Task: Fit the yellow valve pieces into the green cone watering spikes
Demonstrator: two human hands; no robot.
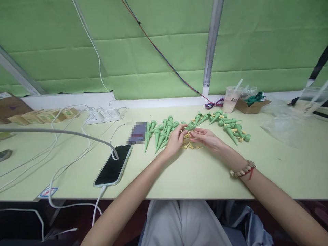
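Observation:
In the middle of the table my left hand [176,139] is closed round a green plastic spike [191,126], its ribbed cap end showing past the fingertips. My right hand [206,138] meets it from the other side with the thumb and fingers pinched together; whatever lies in that pinch is too small to make out. Small yellow plastic pieces [189,146] are scattered on the tabletop under and between both hands. To the left of them lies a pile of green cone-shaped spikes [161,136]. More green spikes [230,129], mixed with yellow pieces, lie to the right.
A phone [113,166] with a white cable lies at the left, near a power strip [105,115] and small boxes [44,117]. Behind the right-hand spikes stand a drink cup [230,99] and a cardboard box [249,106]. A clear plastic bag [280,126] lies farther right.

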